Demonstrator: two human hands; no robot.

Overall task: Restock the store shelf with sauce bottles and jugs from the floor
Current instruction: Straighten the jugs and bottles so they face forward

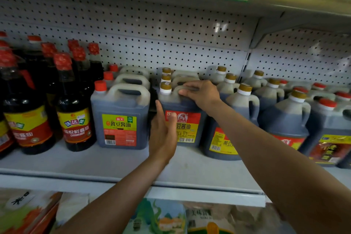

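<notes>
- On the shelf [114, 159], at nine o'clock, dark sauce bottles [75, 101], partly cut off.
- Centre: gold-capped jug [182, 118] of dark sauce, label partly hidden, reading "豆酱油".
- Left hand [163, 135] presses flat on its side; right hand [201, 94] grips its handle.
- Three o'clock: blurred jugs [286, 118].

The jug [182, 120] under my fingers is a squarish translucent one, dark with sauce nearly to the shoulder, upright on the shelf [199, 169], set back from its front edge. It has a gold cap on a white neck at its left and a moulded handle along the top. Its red and yellow label faces me. Two more gold-capped jugs line up behind it toward the back wall. A red-capped jug [119, 116] stands just beside it on the left, a rounder gold-capped jug [228, 120] close on the right.
</notes>
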